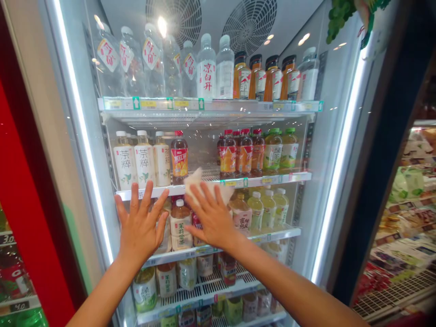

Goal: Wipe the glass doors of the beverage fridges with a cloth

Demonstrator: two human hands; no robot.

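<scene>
My left hand [140,229] lies flat with its fingers spread against the glass door [102,150] of a lit drinks cooler, holding nothing. To its right, my right hand [211,218] presses a crumpled white cloth or tissue [204,187] to the same glass. The white material shows above and beside the fingers, and part of it is hidden under the hand. Behind the glass, a bottle of jasmine tea [180,225] stands on a shelf between my hands. Both palms face away from me.
Several shelves [211,181] behind the door hold rows of bottled water, tea and juice, with fans above them. A red frame [30,204] runs down the left. Packaged goods fill a display [402,227] at the right, and green leaves [340,18] hang at the top.
</scene>
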